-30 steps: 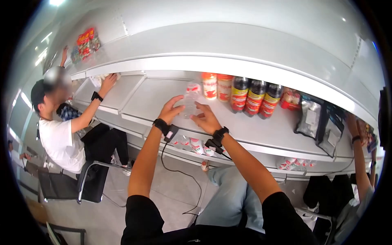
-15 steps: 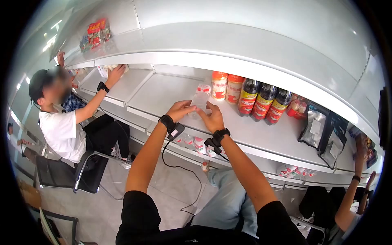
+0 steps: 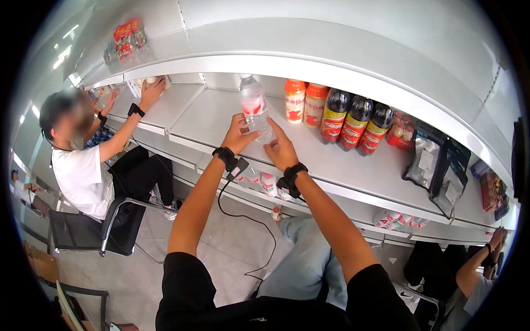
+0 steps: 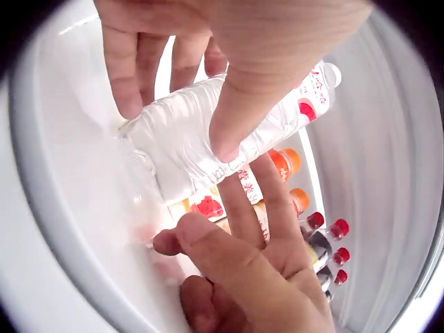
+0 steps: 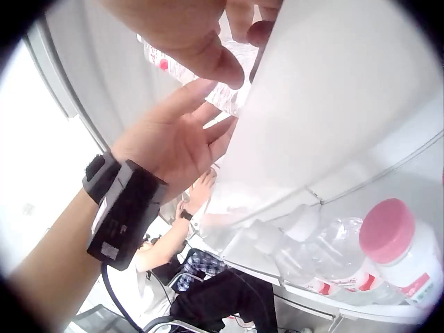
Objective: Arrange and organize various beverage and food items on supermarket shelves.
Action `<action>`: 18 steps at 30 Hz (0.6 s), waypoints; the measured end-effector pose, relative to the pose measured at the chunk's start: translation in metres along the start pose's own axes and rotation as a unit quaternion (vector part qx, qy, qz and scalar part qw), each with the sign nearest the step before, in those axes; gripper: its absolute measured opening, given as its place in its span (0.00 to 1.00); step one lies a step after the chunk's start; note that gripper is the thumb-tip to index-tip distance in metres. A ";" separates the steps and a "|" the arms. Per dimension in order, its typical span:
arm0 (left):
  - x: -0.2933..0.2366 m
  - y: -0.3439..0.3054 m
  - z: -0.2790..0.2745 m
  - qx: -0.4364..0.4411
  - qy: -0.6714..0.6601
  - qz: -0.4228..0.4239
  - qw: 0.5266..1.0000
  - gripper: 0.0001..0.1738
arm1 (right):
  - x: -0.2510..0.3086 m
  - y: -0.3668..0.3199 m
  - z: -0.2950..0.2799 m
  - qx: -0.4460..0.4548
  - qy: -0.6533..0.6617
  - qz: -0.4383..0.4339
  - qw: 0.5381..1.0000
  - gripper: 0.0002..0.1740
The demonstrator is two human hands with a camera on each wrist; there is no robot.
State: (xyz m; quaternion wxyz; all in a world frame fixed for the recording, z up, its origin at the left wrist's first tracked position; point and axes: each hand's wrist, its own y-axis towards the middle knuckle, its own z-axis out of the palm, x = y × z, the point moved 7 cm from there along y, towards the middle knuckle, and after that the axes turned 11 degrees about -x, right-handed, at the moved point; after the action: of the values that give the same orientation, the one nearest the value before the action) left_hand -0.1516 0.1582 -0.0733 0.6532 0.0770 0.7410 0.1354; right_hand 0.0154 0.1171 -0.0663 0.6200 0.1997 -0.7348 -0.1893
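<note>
A clear bottle (image 3: 253,103) with a red-and-white label stands out above the shelf surface in the head view, its cap end pointing away. My left hand (image 3: 238,135) grips its lower part, the thumb across the near side, as the left wrist view shows on the ribbed bottle (image 4: 184,132). On the other side is my right hand (image 3: 282,151), its index finger stretched along the bottle and its thumb apart from it. Seen from the left wrist, my right hand (image 4: 260,270) has two long fingers by the bottle's underside. Whether the base touches the shelf I cannot tell.
Orange-capped bottles (image 3: 295,101) and dark bottles (image 3: 333,117) line the shelf to the right, then black pouches (image 3: 425,157). Further bottles (image 3: 269,185) stand on the shelf below. A person in a white shirt (image 3: 85,176) reaches in at the left. The upper shelf edge (image 3: 309,65) overhangs.
The bottle has moved up and away from me in the head view, and its label now faces up more plainly. My right thumb has parted from my left hand.
</note>
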 end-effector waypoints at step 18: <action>0.070 0.128 0.046 0.020 0.005 0.041 0.999 0.36 | -0.024 0.004 -0.002 -0.048 0.040 0.018 0.998 0.24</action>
State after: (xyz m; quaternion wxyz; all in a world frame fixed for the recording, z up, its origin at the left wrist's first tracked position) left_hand -0.1237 0.3047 -0.1066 0.6414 0.1200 0.7432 0.1480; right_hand 0.0206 0.1330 -0.0836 0.6608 0.1640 -0.7031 -0.2051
